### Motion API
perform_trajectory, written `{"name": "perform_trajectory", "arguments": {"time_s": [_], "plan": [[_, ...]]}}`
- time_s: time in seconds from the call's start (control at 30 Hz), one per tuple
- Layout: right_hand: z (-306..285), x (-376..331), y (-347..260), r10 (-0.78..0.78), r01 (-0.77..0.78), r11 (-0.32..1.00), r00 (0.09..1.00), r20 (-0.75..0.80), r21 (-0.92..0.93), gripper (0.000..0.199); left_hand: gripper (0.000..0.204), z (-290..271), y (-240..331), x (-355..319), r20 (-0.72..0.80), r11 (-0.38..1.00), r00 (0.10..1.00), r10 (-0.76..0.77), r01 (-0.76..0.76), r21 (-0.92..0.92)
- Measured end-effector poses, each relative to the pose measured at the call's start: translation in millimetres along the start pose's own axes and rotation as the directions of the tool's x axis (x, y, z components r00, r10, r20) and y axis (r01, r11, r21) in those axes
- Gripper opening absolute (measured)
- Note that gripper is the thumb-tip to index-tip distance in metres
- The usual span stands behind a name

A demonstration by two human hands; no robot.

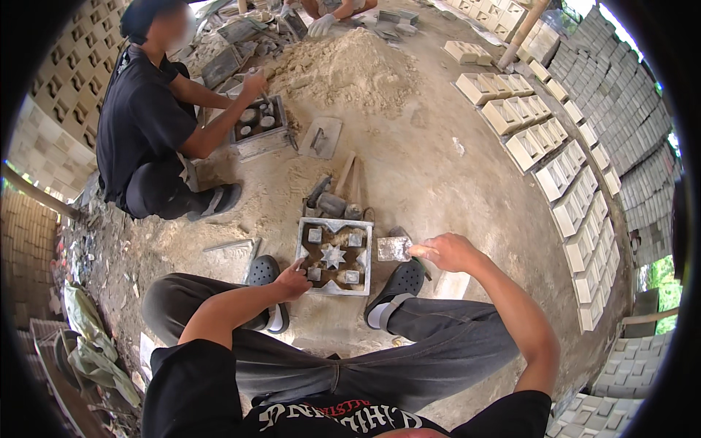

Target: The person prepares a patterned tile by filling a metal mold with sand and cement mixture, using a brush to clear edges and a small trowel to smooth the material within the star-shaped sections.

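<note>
Between my feet lies a square metal block mould (334, 290) with a star-shaped core in the middle, small square cores near its corners and brown material in the gaps. My left hand (292, 282) is closed at the mould's lower left rim, fingers curled against it. To the right of the mould, my right hand (451, 253) grips the handle of a trowel (394, 249). Its flat, pale-smeared blade points left, just short of the mould's right side. Beyond the far rim lie a mallet-like tool (332, 204) and wooden sticks (352, 179).
At the left, a squatting co-worker (146, 109) works over another mould (259, 128). A sand heap (358, 69) rises beyond, near a second person's gloved hand (321, 25). Rows of pale openwork blocks (558, 171) line the right side. A flat handled plate (320, 137) lies mid-floor.
</note>
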State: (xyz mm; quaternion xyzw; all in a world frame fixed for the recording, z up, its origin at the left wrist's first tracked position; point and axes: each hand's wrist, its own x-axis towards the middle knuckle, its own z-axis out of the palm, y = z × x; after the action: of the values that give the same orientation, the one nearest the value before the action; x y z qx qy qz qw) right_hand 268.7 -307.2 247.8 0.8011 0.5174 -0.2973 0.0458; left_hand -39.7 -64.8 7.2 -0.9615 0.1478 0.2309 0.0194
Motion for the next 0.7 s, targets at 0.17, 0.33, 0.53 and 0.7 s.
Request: {"name": "perform_trajectory", "arguments": {"time_s": [0.17,0.33,0.53,0.7], "plan": [[-1,1,-2,0.011,-0.011,1.000,1.000,0.006,-0.004,0.042,0.032,15,-4,-4,-0.082,0.979,0.996,0.032,-0.047,-0.197],[0,1,2,0.001,-0.001,1.000,1.000,0.013,0.003,0.039,0.052,7,0,0,-0.019,0.932,0.999,0.032,-0.037,-0.361],[3,1,2,0.005,-0.005,1.000,1.000,0.003,0.001,0.035,0.056,6,4,4,0.044,0.958,0.999,0.025,-0.012,-0.286],[5,3,5,0.003,-0.003,1.000,1.000,-0.009,0.011,0.036,0.051,13,9,9,0.055,0.985,0.998,0.014,-0.004,-0.170]]}}
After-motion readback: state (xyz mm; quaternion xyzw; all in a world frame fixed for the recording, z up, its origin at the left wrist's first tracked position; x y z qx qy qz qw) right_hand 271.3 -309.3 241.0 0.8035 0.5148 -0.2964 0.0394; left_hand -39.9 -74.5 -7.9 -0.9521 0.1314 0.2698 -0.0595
